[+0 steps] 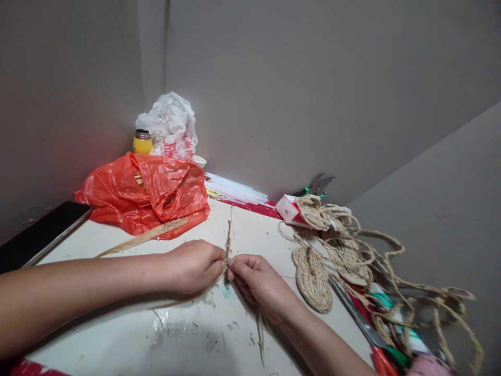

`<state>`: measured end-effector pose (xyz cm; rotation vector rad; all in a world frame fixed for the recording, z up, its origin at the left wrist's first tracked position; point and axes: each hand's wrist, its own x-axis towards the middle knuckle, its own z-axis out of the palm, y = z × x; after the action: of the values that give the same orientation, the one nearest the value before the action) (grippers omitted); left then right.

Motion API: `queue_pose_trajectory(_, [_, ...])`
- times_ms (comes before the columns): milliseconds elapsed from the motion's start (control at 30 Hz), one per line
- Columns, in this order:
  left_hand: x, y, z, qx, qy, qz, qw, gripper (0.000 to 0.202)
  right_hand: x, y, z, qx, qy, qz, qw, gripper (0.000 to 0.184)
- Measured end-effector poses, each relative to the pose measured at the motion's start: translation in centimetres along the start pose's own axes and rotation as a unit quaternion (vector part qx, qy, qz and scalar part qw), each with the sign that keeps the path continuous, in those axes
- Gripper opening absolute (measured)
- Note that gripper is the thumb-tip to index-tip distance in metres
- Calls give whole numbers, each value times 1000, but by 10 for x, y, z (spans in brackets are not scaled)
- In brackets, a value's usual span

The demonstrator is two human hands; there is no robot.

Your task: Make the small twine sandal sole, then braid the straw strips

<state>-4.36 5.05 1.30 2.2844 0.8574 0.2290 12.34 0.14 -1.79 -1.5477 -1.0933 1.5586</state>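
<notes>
My left hand [198, 266] and my right hand [260, 282] meet over the middle of the table, both with fingers pinched. Between them they grip a thin strand of plant fibre [230, 235], whose knobbly upper part points away from me. Loose fibre ends [260, 334] hang below my right hand, and another thin strip runs under my left hand. The exact crossing of the strands is hidden by the fingertips. Beyond my left forearm lies a flat, pale dried leaf strip [144, 237]. A coiled, sole-shaped braided piece [312, 279] rests right of my right hand.
A red plastic bag [144, 193] sits at the back left, near a yellow jar [142, 142] and a white bag [172, 122]. White sticks [235, 188] lie along the back edge. Braided cord [348, 250], scissors [356, 313] and pruning shears [319, 185] are at right. A black phone-like slab [43, 235] lies left.
</notes>
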Motion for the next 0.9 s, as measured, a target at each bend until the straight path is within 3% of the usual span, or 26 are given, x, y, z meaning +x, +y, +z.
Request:
queue_pose_trajectory(167, [-8,6,17,203,9,18,979,30,-3,-2,5,96,-31,13,995,33])
queue_pose_trajectory(267, [-9,3,25,296,0,83,952,23,-4,-2,7,112,-38,18,993,39])
queue_pose_trajectory(400, [-15,4,33,364,18,144,920,24,-4,1,8,104,-26,6,994,39])
queue_pose_trajectory(467, [-23,9,33,355,-5,175,919,18,-4,0,7,110,-34,15,993,32])
queue_pose_trajectory(533, [-32,16,30,292,-55,224,928,5,-4,-1,5,115,-45,25,992,28])
queue_pose_trajectory(600, [-37,21,24,175,-72,269,944,13,-5,-3,2,120,-53,27,991,27])
queue_pose_trajectory(667, [-34,20,17,31,3,257,966,19,-6,-5,-1,131,-60,18,989,29])
queue_pose_trajectory(767, [-16,10,10,-177,189,85,962,14,-7,-8,-3,147,-73,8,986,32])
queue_pose_trajectory(800, [-8,5,10,-236,207,29,949,14,-7,-9,-4,146,-76,6,986,32])
queue_pose_trajectory(833, [-1,0,12,-293,186,-15,938,17,-7,-10,-4,141,-79,5,987,32])
queue_pose_trajectory(900, [9,-8,18,-402,67,-79,910,22,-7,-10,-3,122,-83,0,989,32])
